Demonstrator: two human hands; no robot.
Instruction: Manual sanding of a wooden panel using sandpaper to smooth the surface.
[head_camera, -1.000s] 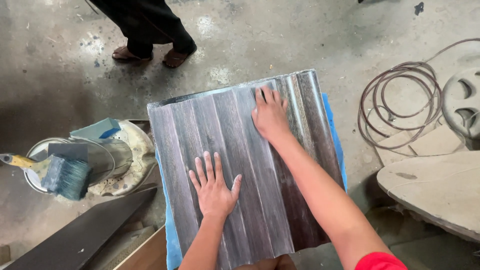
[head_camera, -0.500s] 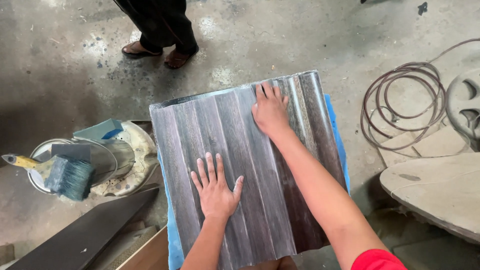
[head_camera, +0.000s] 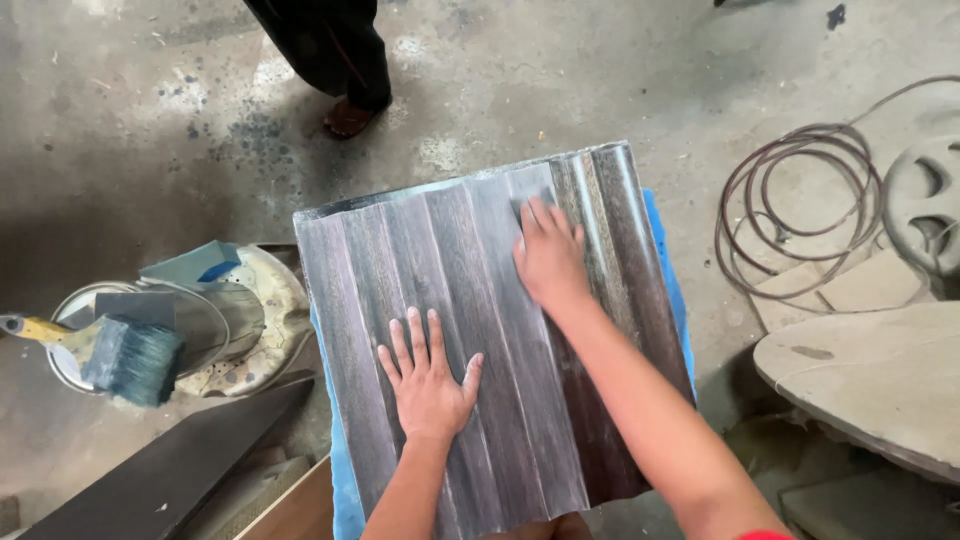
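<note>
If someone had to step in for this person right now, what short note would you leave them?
Left hand: flat, fingers spread, pressing on the dark grey ribbed wooden panel.
Right hand: palm down further up the panel; whether it holds a pad, I cannot tell.
The panel lies on a blue support.
A wide blue-bristled paintbrush rests on a round metal tin to the left, untouched.
The panel looks streaky and unevenly coated.

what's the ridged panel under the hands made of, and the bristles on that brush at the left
The ridged panel looks like wood or a wood-look board with a dark grey-brown stain: streaky grain runs along its flutes, with a dull sheen. Both hands, left hand and right hand, lie flat on it. The brush has soft blue-grey bristles; fibre type unclear.
</note>
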